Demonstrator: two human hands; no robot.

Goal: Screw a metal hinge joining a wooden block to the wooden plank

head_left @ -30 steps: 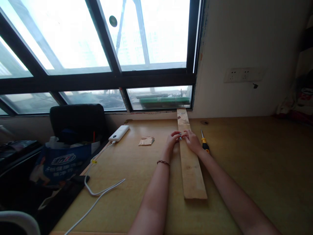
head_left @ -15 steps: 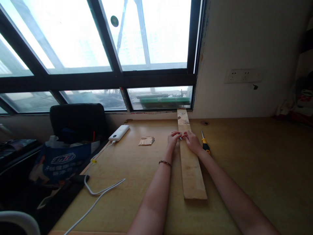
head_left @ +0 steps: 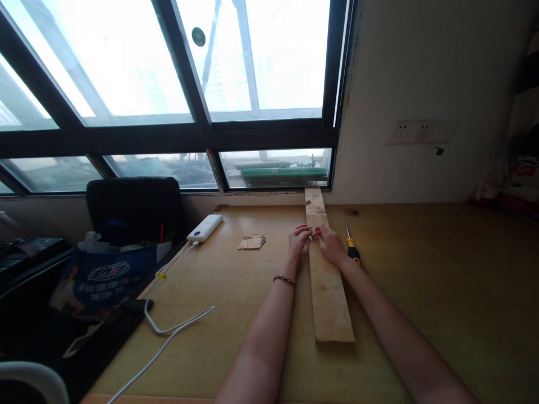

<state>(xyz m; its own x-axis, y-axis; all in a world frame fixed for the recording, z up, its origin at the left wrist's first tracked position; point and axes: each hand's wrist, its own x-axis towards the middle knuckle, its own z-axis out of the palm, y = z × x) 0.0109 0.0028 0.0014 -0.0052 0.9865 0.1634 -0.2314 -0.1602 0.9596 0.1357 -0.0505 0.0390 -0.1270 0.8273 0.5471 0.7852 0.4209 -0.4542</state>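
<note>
A long wooden board point(head_left: 330, 297) lies lengthwise on the table, its far end by the window sill. Over its upper part, my left hand point(head_left: 298, 235) and my right hand point(head_left: 329, 241) meet with fingertips pinched close together. Between them shows a small shiny metal piece point(head_left: 310, 237), too small to name; the left fingers close on it from the left edge of the board. The right fingers are pinched at its other side, and what they hold is mostly hidden. A screwdriver point(head_left: 352, 247) with a yellow and black handle lies just right of my right hand.
Left of the board sits a small flat stack of thin wooden pieces point(head_left: 251, 242). A white power bank point(head_left: 205, 228) with a white cable point(head_left: 181, 330) lies along the table's left edge. Beyond that edge stand a black chair point(head_left: 135, 205) and a blue bag point(head_left: 109, 280).
Both hands stay at the same spot on the board, with only slight finger movement around the small metal piece. The near end of the board has shifted very slightly left.
</note>
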